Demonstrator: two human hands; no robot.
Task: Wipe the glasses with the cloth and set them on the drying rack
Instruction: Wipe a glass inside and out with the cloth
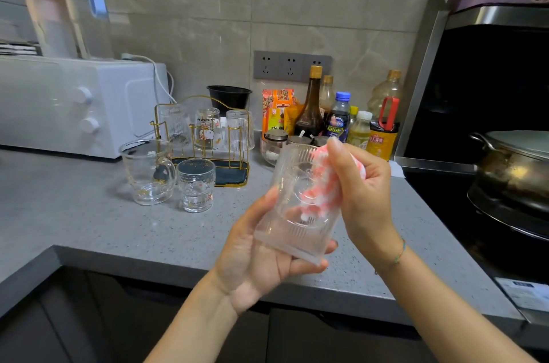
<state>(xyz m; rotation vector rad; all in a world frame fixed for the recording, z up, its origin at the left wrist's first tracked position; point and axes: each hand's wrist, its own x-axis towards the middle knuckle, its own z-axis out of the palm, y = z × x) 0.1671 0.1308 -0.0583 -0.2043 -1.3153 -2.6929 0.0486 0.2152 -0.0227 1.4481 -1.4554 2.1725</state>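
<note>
A clear ribbed tumbler (297, 214) tilts above the table (89, 214), with a pink-and-white cloth (322, 184) stuffed into its mouth. The gold-wire drying rack (234, 174) with its dark tray carries three upturned glasses (208, 128). Just before it, a handled mug (148, 169) and a small glass (196, 184) stand upright.

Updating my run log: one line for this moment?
left hand: holds glass | right hand: cloth inside glass | rack: three glasses
</note>
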